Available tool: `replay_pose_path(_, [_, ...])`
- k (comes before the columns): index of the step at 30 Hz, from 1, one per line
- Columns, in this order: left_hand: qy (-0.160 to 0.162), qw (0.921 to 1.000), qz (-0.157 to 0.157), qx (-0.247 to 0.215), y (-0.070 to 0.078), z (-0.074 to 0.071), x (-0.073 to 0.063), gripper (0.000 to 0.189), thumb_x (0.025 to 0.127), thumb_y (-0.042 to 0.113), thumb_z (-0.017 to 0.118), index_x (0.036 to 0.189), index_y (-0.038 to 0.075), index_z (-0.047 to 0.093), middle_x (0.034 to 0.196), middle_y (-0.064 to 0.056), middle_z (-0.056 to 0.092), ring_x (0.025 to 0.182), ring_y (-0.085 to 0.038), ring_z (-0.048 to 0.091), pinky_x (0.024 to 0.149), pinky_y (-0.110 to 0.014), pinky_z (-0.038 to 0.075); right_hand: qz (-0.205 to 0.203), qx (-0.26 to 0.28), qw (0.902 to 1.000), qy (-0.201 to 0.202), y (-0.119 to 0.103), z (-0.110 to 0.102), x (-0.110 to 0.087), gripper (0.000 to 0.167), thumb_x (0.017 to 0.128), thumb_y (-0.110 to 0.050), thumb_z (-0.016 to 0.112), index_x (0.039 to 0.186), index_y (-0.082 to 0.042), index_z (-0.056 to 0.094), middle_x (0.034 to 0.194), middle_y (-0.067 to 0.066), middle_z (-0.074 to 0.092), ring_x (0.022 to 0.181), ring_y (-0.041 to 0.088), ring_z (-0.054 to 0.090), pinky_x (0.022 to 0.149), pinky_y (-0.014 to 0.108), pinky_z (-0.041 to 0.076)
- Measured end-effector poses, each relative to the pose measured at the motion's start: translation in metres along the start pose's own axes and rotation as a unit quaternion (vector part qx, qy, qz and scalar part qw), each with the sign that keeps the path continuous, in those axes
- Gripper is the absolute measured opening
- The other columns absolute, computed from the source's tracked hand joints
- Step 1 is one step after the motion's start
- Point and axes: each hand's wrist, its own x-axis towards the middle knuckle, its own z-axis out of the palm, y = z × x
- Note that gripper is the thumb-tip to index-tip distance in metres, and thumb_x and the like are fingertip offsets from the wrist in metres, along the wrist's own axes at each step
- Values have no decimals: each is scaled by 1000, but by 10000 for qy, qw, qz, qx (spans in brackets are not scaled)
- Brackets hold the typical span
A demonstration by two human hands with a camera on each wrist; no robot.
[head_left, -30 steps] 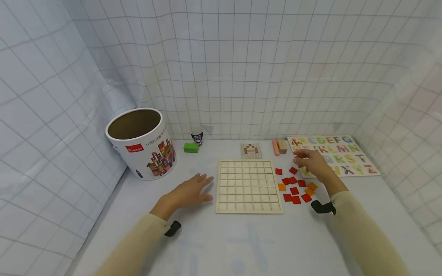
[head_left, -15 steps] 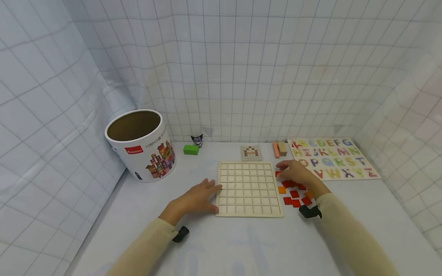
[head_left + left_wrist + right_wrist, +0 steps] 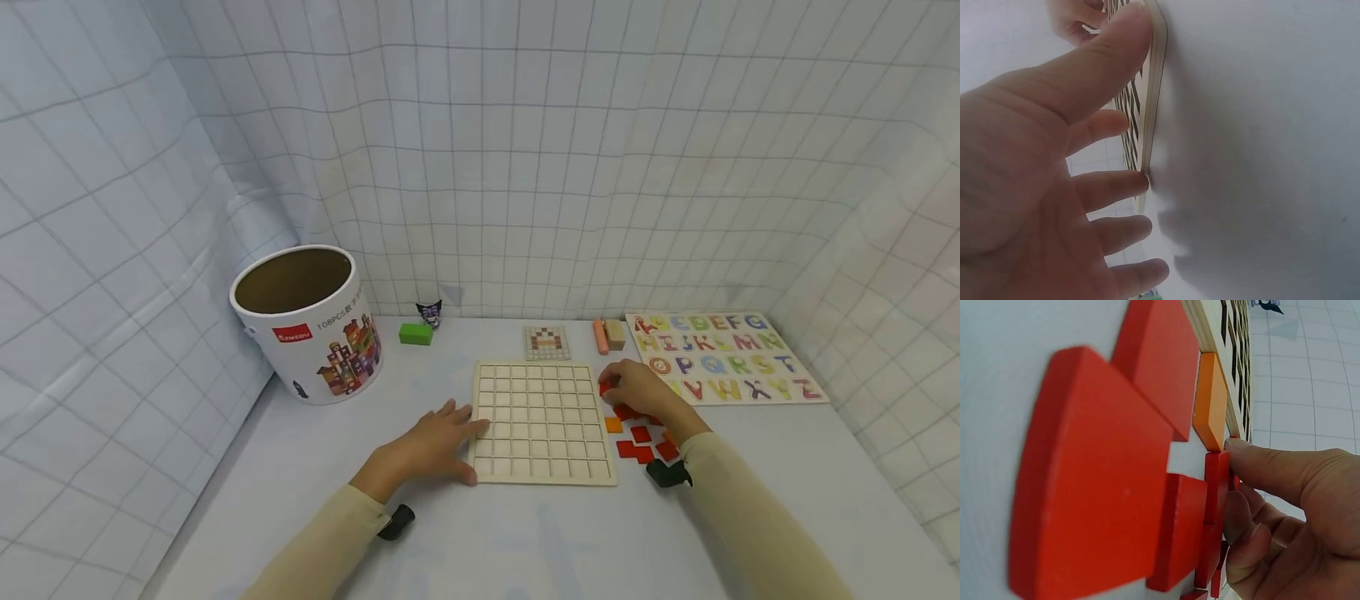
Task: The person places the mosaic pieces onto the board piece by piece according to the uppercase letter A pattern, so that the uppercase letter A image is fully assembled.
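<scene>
The left hand (image 3: 433, 443) lay spread against the grid board (image 3: 544, 422) at nine o'clock; the right hand (image 3: 637, 390) pinched a red tile (image 3: 604, 388) at two — picking, seemingly; a clean lift was called for.

One pale flat wooden grid board (image 3: 542, 425), one white cylindrical bucket (image 3: 307, 354), at least five red square tiles (image 3: 641, 434) and two orange square tiles (image 3: 613, 425) are showing.

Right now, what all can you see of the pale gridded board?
The board looks like pale wood with a rim and dividers forming rows of square cells; no tile shows in them. It lies flat on the white table, red tiles and an orange tile beside its right edge. The left hand spans its left edge, apparently touching.
</scene>
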Motion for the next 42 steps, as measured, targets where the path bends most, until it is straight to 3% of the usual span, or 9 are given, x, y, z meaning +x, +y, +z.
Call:
replay_pose_path(5, [-18,9997,27,237,2,-2,-2,83,81,49,82,153,22,50,164,-16,32,154,-44,19,118,-65,23,-110,-134,9998,48,1,-1,0,23,93,-15,73,114,-9,67,107,8,66,90,24,56,84,41,49])
replay_pose_path(13, [-4,9995,16,305,3,0,-2,81,79,49,82,151,28,51,166,-15,30,153,-45,19,117,-66,25,11,66,9996,-261,1,-1,-2,29,96,-20,71,123,-14,63,95,7,64,78,22,57,70,35,48])
replay_pose_path(23, [-131,9990,160,390,1,2,-1,81,80,51,79,153,33,48,167,-17,26,154,-45,16,118,-66,23,-76,1064,9943,-17,6,-3,-3,27,101,-22,63,124,-9,59,83,10,57,68,23,55,60,33,47])
replay_pose_path(28, [-187,9987,162,443,2,0,-1,79,82,49,78,153,33,48,167,-18,24,154,-46,15,117,-67,22,-159,1708,9852,1,-3,-5,-3,31,102,-21,64,126,-4,57,78,12,60,64,24,54,57,33,48])
replay_pose_path(37, [-181,9985,176,482,3,0,0,80,81,49,78,153,32,48,166,-19,25,154,-46,16,117,-68,23,-264,2579,9657,-127,-25,-4,4,49,99,-18,68,141,-1,53,98,19,68,79,24,63,70,33,55])
replay_pose_path(42, [-146,9982,174,562,3,2,0,80,81,50,78,153,33,48,166,-19,26,154,-46,14,117,-68,23,-216,3083,9508,-218,-37,3,18,46,99,-13,67,141,0,52,97,16,69,76,22,65,69,31,55])
